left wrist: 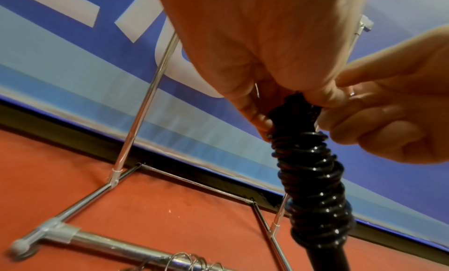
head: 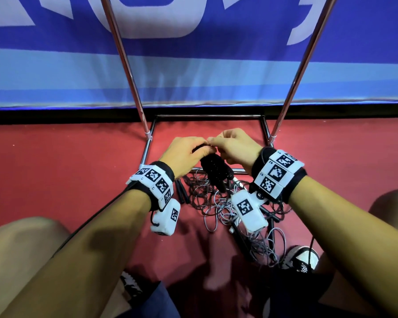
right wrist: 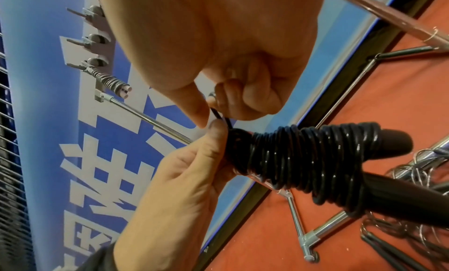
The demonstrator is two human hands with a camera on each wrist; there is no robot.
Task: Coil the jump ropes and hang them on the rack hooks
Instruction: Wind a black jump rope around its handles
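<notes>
My right hand (right wrist: 218, 50) and left hand (right wrist: 175, 179) are pinching the black rope's (right wrist: 303, 160) loose end, tucking it before hanging.

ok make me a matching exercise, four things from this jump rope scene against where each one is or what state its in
Things:
1. black jump rope
2. loose ropes
3. grey wrapped rope
4. left hand

States or places:
A. tangled in a pile on the red floor
B. already hanging on a rack hook
C. cord wound tightly round its two handles
D. gripping the top end of the black bundle

Pairs: 1-C, 2-A, 3-B, 4-D
</notes>
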